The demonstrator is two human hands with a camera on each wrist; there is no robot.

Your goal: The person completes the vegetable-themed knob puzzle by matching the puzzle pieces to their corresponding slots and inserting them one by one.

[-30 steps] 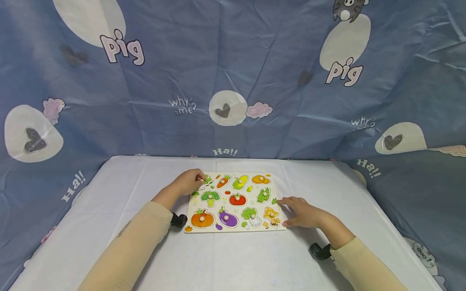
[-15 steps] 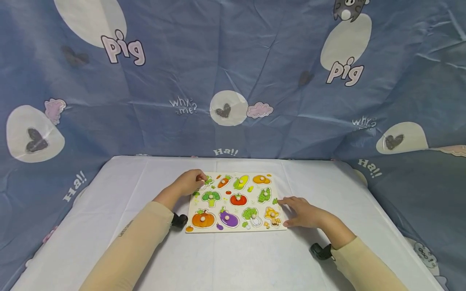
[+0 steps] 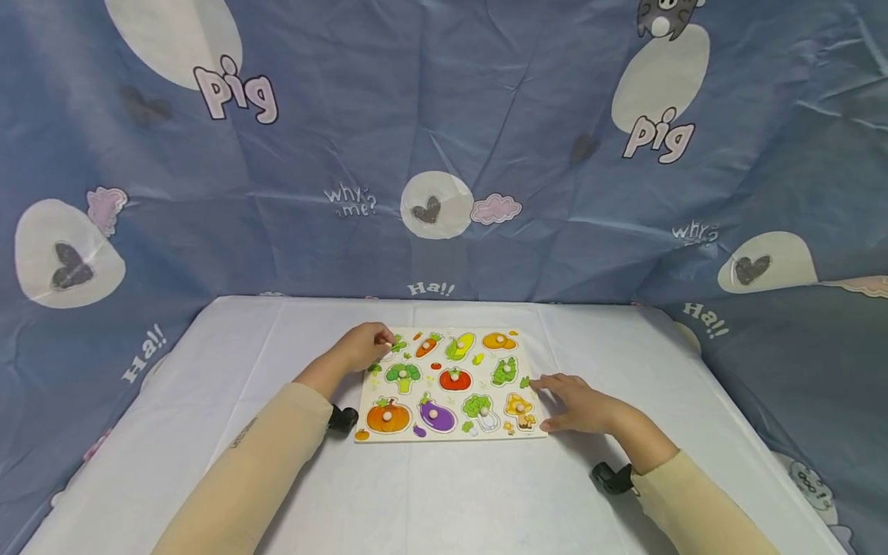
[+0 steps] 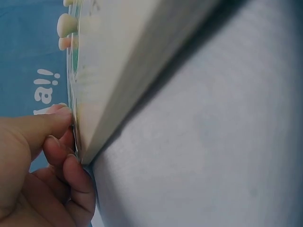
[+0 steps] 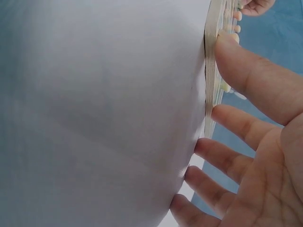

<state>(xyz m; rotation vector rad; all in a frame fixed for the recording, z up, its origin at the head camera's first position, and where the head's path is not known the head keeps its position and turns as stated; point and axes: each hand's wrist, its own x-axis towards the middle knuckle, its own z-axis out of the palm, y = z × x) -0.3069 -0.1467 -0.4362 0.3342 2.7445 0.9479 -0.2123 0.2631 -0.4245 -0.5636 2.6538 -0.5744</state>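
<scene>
A wooden vegetable peg puzzle (image 3: 416,358) lies flat on the table, its knobbed pieces seated in the board. At the far left corner, my left hand (image 3: 361,347) pinches a green-leafed puzzle piece (image 3: 398,346) with thumb and forefinger; the fingers hide most of it. In the left wrist view the other fingers (image 4: 78,177) curl beside the board's corner. My right hand (image 3: 579,405) rests at the right edge, thumb on the board's near right corner and fingers spread along its side and the cloth. Closest to it are the mushroom piece (image 3: 519,411) and a green piece (image 3: 505,371).
White cloth (image 3: 444,493) covers the table around the board. Behind and at both sides hangs a blue printed curtain (image 3: 333,262). Black wrist cameras (image 3: 610,478) sit on both wrists, low over the cloth.
The whole scene shifts very slightly in the head view. Both hands and the puzzle board keep their places relative to each other.
</scene>
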